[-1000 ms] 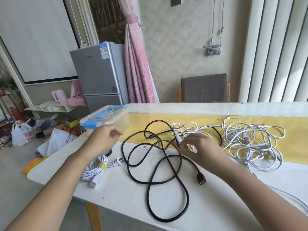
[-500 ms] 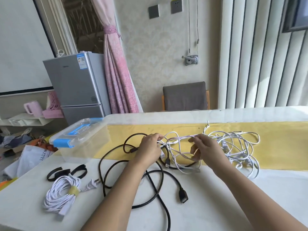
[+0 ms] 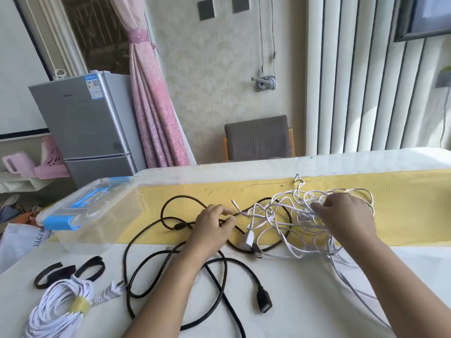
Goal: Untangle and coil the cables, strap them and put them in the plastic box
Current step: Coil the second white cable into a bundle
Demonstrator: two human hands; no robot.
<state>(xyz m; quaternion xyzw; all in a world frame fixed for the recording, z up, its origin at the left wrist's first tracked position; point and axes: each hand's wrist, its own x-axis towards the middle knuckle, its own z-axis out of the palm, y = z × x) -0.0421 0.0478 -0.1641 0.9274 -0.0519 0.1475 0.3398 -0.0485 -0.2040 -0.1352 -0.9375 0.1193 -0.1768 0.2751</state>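
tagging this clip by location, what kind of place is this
Probably a room in a home or small office: a silver fridge and tied pink curtain stand behind the white table, with a grey chair at its far side.

The left hand (image 3: 214,228) and right hand (image 3: 346,215) are seen bare; the left forearm (image 3: 166,289) and right forearm (image 3: 402,276) are likewise uncovered to the lower edge of the view.

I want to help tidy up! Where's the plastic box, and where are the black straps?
plastic box (image 3: 102,230): head view, on its clear side wall.
black straps (image 3: 63,273): head view, on the thick middle part.
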